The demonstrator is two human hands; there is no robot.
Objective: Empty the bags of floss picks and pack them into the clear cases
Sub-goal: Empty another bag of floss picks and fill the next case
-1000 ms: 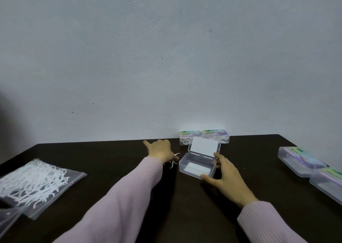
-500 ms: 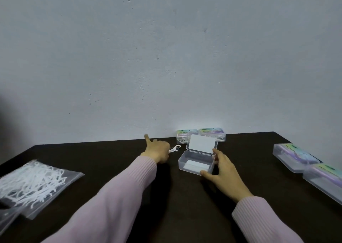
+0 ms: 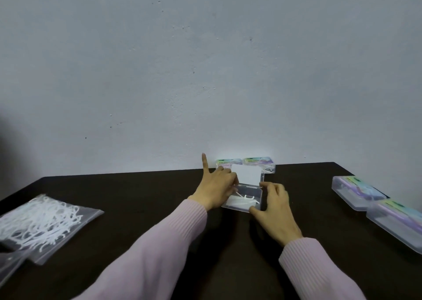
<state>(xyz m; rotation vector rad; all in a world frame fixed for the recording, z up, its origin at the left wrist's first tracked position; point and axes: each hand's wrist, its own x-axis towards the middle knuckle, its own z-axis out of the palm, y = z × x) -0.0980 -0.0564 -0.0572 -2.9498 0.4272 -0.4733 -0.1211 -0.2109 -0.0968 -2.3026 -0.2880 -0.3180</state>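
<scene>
A small clear case stands open on the dark table, its lid raised toward the wall. A few white floss picks lie inside it. My left hand reaches over the case's left rim, fingers curled at the end of the picks and one finger sticking up. My right hand grips the case's right side, thumb at the front corner and fingers at the lid hinge. A clear bag of floss picks lies at the far left.
Two filled cases with coloured labels sit against the wall behind the open case. Two larger clear cases lie at the right edge. Part of another plastic bag shows at the bottom left.
My left hand moved right from the table beside the case to over the case, and floss picks now lie inside. My right hand stayed on the case.
</scene>
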